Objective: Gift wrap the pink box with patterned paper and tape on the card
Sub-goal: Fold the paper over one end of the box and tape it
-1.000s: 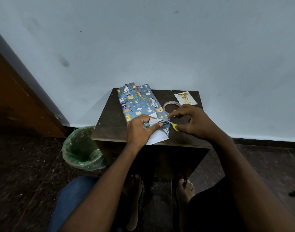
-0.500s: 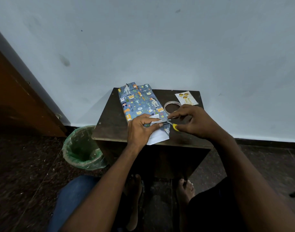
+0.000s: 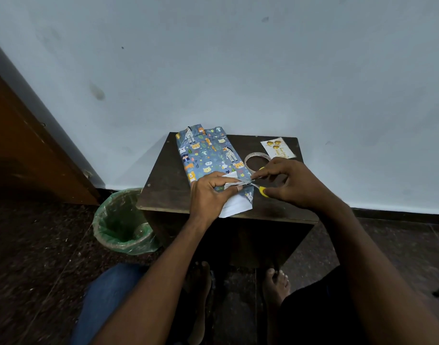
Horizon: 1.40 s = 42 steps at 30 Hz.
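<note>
While I watch through the head camera, the scene reads from 9 o'clock across to 3 o'clock. A wooden door [image 3: 19, 145] stands at far left against the pale wall [image 3: 238, 58]. A bin with a green liner [image 3: 122, 222] sits on the dark floor [image 3: 34, 257] just beside the small dark table [image 3: 163, 192], at its 8 o'clock corner. On the table lies the box wrapped in patterned paper [image 3: 208, 150], blue with animal print, running from 12 o'clock toward the near edge; the pink box itself is hidden under the paper. My left hand [image 3: 209, 195] has its fingers curled, pinching a folded flap of the paper at the near end, with the white underside [image 3: 235, 206] showing below it. My right hand [image 3: 290, 183] grips the yellow-handled scissors [image 3: 262, 190], whose blades meet the flap at the left fingertips. A tape roll [image 3: 257, 158] lies flat at the right hand's 11 o'clock, partly covered by it. The card [image 3: 278, 148] rests at the table's 1 o'clock corner, apart from the wrapped box.
</note>
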Motion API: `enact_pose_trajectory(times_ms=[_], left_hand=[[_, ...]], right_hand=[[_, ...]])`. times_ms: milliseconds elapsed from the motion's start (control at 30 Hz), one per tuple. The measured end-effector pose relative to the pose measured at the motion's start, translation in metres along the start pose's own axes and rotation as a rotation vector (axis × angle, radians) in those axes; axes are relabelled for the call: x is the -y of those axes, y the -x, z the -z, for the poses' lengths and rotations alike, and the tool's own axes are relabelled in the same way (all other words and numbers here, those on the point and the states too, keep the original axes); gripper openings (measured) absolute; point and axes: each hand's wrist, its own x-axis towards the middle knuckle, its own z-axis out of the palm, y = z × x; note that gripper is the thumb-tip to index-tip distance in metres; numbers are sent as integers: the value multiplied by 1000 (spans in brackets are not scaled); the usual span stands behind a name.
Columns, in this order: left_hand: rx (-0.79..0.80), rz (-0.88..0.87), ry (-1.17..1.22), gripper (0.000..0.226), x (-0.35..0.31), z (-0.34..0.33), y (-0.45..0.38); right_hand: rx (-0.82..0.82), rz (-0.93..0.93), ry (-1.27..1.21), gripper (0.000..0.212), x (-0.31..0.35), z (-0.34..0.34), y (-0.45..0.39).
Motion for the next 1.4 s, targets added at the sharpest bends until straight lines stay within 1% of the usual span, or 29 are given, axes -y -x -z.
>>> enact_pose_trajectory(times_ms=[300, 600, 933, 1133, 1400], left_hand=[[18, 14, -30, 16, -3, 2, 0], [15, 33, 13, 16, -4, 2, 1], [30, 28, -17, 17, -3, 3, -1], [11, 25, 16, 17, -3, 2, 0], [6, 43, 49, 17, -3, 1, 1]], right_hand=[[4, 1, 45, 45, 2, -3, 1], [-22, 16, 120, 45, 5, -4, -1], [-2, -2, 107, 46, 2, -3, -1], [-40, 8, 154, 44, 4, -1, -2], [-23, 5, 155, 44, 4, 1, -1]])
